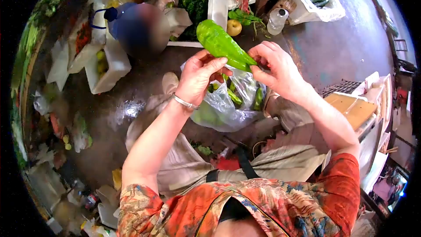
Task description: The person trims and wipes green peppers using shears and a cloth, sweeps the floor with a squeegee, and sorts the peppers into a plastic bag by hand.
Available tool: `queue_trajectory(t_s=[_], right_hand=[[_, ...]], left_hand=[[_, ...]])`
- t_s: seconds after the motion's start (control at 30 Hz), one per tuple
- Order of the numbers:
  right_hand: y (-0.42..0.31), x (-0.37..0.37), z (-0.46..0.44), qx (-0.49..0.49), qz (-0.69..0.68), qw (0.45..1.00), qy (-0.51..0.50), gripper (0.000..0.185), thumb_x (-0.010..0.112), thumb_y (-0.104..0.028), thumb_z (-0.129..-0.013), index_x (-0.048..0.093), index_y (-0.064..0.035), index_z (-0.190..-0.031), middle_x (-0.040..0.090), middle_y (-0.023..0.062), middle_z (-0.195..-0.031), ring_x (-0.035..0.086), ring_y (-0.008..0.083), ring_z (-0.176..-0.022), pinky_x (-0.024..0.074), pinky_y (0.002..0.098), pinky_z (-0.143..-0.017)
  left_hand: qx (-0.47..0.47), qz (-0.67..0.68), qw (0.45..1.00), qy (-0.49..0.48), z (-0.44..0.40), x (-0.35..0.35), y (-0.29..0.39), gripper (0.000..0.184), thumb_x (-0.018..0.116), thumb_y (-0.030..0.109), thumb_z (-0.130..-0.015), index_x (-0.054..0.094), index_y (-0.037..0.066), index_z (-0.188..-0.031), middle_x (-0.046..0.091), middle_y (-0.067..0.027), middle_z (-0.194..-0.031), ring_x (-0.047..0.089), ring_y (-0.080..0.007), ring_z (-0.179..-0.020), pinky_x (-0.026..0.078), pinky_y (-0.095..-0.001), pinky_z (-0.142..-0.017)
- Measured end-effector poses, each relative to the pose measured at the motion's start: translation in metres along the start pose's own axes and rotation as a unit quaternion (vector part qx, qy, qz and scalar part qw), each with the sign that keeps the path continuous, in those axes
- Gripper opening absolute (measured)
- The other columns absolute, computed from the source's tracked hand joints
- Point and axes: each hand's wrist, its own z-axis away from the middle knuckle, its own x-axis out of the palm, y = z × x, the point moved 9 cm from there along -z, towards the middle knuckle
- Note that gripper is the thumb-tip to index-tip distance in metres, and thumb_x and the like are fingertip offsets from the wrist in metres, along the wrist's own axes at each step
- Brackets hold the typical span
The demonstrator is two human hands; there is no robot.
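A long, glossy green pepper is held up in front of me between both hands. My left hand pinches its underside near the middle, thumb on top; a bracelet circles that wrist. At the narrow end, the fingers of my right hand close on the pepper's tip. Below my hands, a clear plastic bag stands open between my feet with several more green peppers inside. My forearms and the held pepper hide part of the bag.
White foam boxes with leafy greens stand ahead. A round yellowish fruit and a plastic bottle are near them. Another person in a blue cap is at the upper left. A wooden board lies at right.
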Motion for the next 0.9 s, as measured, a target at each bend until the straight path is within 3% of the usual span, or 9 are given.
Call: queue_trajectory(t_s=[0.2, 0.27, 0.3, 0.37, 0.53, 0.63, 0.73, 0.77, 0.9], right_hand=[[-0.042, -0.020, 0.031, 0.043, 0.007, 0.994, 0.099, 0.029, 0.065, -0.010, -0.074, 0.058, -0.0017, -0.101, 0.056, 0.0109, -0.090, 0.055, 0.0283, -0.087, 0.0450, 0.0361, -0.078], [-0.039, -0.027, 0.044, 0.072, -0.115, 0.968, 0.213, 0.035, 0.067, -0.010, -0.078, 0.056, -0.0023, -0.110, 0.058, 0.0060, -0.097, 0.056, 0.0190, -0.092, 0.0443, 0.0305, -0.083], [-0.038, -0.022, 0.045, 0.071, -0.115, 0.967, 0.216, 0.035, 0.067, -0.010, -0.078, 0.056, -0.0023, -0.110, 0.058, 0.0060, -0.097, 0.056, 0.0190, -0.092, 0.0443, 0.0305, -0.083], [-0.012, 0.007, 0.045, 0.152, -0.367, 0.899, 0.182, 0.037, 0.067, -0.013, -0.083, 0.054, -0.0026, -0.116, 0.059, 0.0040, -0.105, 0.053, 0.0115, -0.096, 0.0427, 0.0264, -0.086], [0.004, 0.038, 0.032, 0.155, -0.471, 0.865, 0.069, 0.035, 0.065, -0.008, -0.085, 0.054, -0.0017, -0.117, 0.061, 0.0029, -0.100, 0.055, 0.0089, -0.091, 0.0439, 0.0236, -0.082], [0.004, 0.027, 0.021, 0.119, -0.451, 0.878, 0.109, 0.032, 0.065, -0.004, -0.083, 0.056, -0.0016, -0.114, 0.061, 0.0021, -0.101, 0.055, 0.0076, -0.089, 0.0448, 0.0237, -0.079], [-0.014, 0.002, 0.015, 0.046, -0.194, 0.966, 0.166, 0.032, 0.067, 0.000, -0.079, 0.058, -0.0013, -0.110, 0.063, 0.0048, -0.099, 0.058, 0.0119, -0.092, 0.0463, 0.0272, -0.082], [-0.015, 0.000, 0.014, 0.048, -0.195, 0.965, 0.166, 0.032, 0.067, 0.000, -0.079, 0.058, -0.0013, -0.110, 0.063, 0.0048, -0.099, 0.058, 0.0119, -0.092, 0.0463, 0.0272, -0.082], [-0.024, -0.014, 0.020, 0.001, -0.037, 0.973, 0.227, 0.034, 0.068, 0.001, -0.074, 0.059, -0.0023, -0.107, 0.061, 0.0115, -0.098, 0.061, 0.0239, -0.090, 0.0468, 0.0311, -0.079]], left_hand=[[0.048, 0.035, 0.996, -0.063, 0.018, 0.018, 0.024, 0.021, 0.060, 0.011, -0.086, 0.058, 0.002, -0.105, 0.065, -0.0092, -0.095, 0.064, -0.0194, -0.077, 0.047, -0.0300, -0.063], [0.062, 0.043, 0.994, -0.074, 0.020, 0.018, 0.029, 0.021, 0.060, 0.011, -0.086, 0.058, 0.002, -0.105, 0.065, -0.0094, -0.094, 0.063, -0.0199, -0.077, 0.046, -0.0307, -0.062], [0.066, 0.049, 0.993, -0.079, 0.020, 0.017, 0.030, 0.020, 0.059, 0.010, -0.086, 0.058, 0.002, -0.105, 0.065, -0.0096, -0.094, 0.063, -0.0202, -0.077, 0.046, -0.0307, -0.062], [0.068, 0.050, 0.993, -0.083, 0.020, 0.014, 0.033, 0.019, 0.059, 0.009, -0.086, 0.058, 0.002, -0.104, 0.065, -0.0097, -0.093, 0.063, -0.0204, -0.077, 0.046, -0.0306, -0.062], [0.081, 0.034, 0.995, -0.056, 0.014, 0.003, 0.033, 0.020, 0.058, 0.008, -0.087, 0.058, 0.001, -0.106, 0.065, -0.0099, -0.093, 0.063, -0.0205, -0.077, 0.046, -0.0308, -0.062], [0.075, 0.034, 0.996, -0.033, 0.006, -0.002, 0.033, 0.025, 0.058, 0.005, -0.086, 0.057, 0.001, -0.111, 0.064, -0.0108, -0.095, 0.063, -0.0210, -0.080, 0.047, -0.0314, -0.064], [0.075, 0.047, 0.996, -0.002, 0.002, -0.003, 0.035, 0.033, 0.057, 0.001, -0.085, 0.055, 0.003, -0.118, 0.064, -0.0111, -0.098, 0.063, -0.0229, -0.087, 0.049, -0.0340, -0.069], [0.084, 0.062, 0.994, 0.015, 0.001, -0.003, 0.036, 0.038, 0.056, -0.002, -0.084, 0.053, 0.004, -0.122, 0.064, -0.0109, -0.100, 0.063, -0.0240, -0.091, 0.051, -0.0359, -0.073], [0.098, 0.125, 0.983, -0.087, 0.006, 0.020, 0.038, 0.057, 0.058, -0.005, -0.083, 0.043, 0.015, -0.134, 0.058, -0.0088, -0.114, 0.056, -0.0249, -0.109, 0.049, -0.0423, -0.084]])
